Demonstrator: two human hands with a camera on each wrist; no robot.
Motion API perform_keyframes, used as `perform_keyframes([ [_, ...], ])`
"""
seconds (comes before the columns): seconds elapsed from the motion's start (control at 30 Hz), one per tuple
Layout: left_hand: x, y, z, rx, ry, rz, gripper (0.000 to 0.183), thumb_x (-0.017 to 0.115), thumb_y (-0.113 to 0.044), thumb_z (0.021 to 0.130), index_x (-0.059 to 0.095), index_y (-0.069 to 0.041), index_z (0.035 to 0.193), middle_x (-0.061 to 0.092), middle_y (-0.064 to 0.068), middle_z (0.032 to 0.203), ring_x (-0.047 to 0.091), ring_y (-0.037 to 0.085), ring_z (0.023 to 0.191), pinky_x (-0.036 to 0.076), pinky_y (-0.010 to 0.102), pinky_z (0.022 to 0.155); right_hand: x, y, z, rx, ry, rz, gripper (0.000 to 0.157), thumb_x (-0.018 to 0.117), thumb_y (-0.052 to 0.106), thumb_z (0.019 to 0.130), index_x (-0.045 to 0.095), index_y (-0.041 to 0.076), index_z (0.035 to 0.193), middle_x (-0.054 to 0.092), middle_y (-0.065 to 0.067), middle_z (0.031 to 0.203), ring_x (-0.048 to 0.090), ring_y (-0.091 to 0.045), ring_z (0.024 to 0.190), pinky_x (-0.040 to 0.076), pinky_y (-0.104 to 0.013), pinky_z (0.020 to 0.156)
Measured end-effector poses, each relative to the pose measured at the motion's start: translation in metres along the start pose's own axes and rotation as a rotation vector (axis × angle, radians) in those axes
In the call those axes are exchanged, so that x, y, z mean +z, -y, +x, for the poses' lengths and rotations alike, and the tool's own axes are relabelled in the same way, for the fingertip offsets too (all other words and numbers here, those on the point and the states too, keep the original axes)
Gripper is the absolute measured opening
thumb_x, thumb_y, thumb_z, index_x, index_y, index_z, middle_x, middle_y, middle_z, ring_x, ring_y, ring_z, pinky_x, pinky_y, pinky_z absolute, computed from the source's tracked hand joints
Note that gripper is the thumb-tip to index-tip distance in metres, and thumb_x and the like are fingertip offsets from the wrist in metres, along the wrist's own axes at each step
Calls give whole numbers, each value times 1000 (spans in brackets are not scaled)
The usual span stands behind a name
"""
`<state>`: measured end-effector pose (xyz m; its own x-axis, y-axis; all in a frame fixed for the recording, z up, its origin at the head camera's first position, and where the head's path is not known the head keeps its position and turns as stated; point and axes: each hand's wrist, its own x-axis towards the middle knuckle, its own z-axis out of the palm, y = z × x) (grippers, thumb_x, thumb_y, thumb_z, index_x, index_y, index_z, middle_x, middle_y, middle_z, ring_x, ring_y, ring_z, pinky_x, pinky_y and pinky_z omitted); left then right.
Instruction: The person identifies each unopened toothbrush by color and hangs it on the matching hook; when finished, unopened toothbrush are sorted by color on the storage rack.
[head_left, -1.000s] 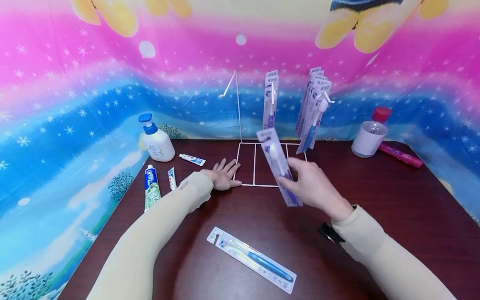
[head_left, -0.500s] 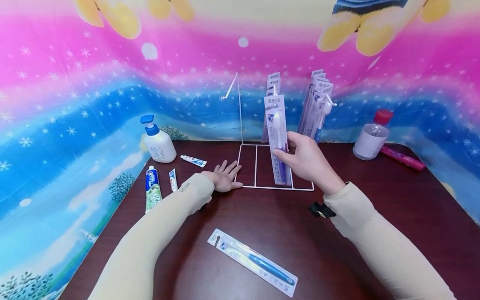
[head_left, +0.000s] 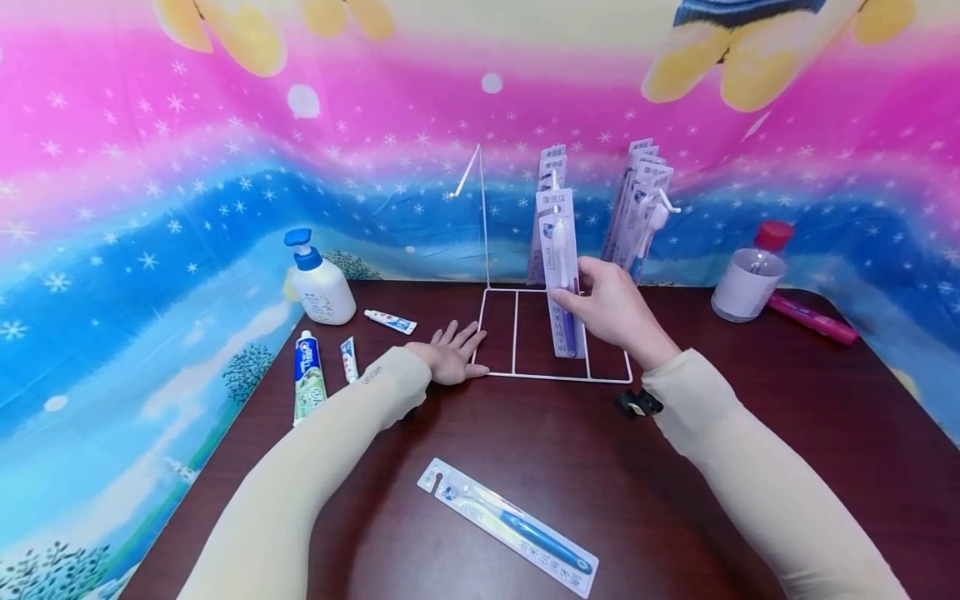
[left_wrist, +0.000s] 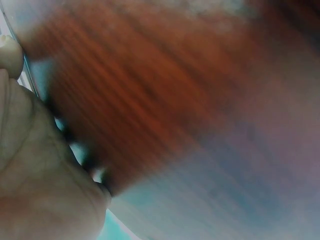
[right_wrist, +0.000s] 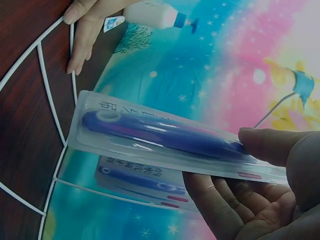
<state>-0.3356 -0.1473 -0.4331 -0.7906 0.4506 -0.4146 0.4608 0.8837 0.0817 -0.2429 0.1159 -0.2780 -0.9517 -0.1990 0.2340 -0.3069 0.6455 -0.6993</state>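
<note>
My right hand [head_left: 617,307] pinches a packaged purple toothbrush [head_left: 561,267] between thumb and fingers. The pack stands nearly upright at the middle hook of a white wire rack [head_left: 515,342], its top slot by the hook's tip; whether the hook passes through is too small to tell. In the right wrist view the purple handle [right_wrist: 165,137] shows through clear plastic, with more purple packs [right_wrist: 140,180] hanging behind. My left hand [head_left: 450,357] rests with spread fingers on the rack base's left edge. A packaged blue toothbrush [head_left: 513,529] lies on the table in front.
Several toothbrush packs [head_left: 637,200] hang on the right hook; the left hook [head_left: 465,172] is bare. At left stand a pump bottle [head_left: 324,287] and toothpaste tubes [head_left: 308,375]. A red-capped bottle [head_left: 748,279] and a pink tube [head_left: 813,318] are at right.
My right hand has lifted the purple toothbrush pack up and back to the middle hook, turning it from tilted to nearly upright. The left hand has stayed on the rack base.
</note>
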Motion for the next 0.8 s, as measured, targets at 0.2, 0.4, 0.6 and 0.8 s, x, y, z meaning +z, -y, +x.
perform_keyframes([
  [0.2, -7, -8, -13, 7, 4, 19, 76, 24, -63, 91, -7, -24, 148, -14, -3, 152, -14, 30, 136, -1, 45, 108, 5, -7, 18, 17, -7, 18, 38, 63, 27, 88, 55, 10, 121, 62, -9, 108, 63, -22, 87, 51, -42, 71],
  [0.4, -3, -5, -8, 16, 2, 9, 80, 25, -67, 89, -6, -24, 148, -14, -2, 153, -16, 31, 136, -1, 47, 108, 10, -15, 36, 40, -24, 51, 38, 63, 28, 88, 55, 11, 122, 62, -8, 108, 62, -20, 89, 51, -40, 72],
  [0.6, 2, 1, 2, 5, -2, -5, 81, 27, -68, 87, -9, -28, 147, -16, -6, 152, -20, 29, 135, -3, 47, 108, 14, -20, 55, 52, -32, 85, 42, 62, 27, 88, 54, 10, 126, 61, -9, 112, 61, -20, 93, 50, -40, 76],
  [0.8, 0, 0, 0, -3, -1, 1, 80, 26, -69, 87, -8, -29, 147, -16, -6, 152, -19, 28, 135, -3, 46, 108, 17, -22, 69, 67, -19, 100, 43, 61, 25, 89, 52, 9, 128, 60, -10, 116, 60, -22, 96, 49, -41, 78],
])
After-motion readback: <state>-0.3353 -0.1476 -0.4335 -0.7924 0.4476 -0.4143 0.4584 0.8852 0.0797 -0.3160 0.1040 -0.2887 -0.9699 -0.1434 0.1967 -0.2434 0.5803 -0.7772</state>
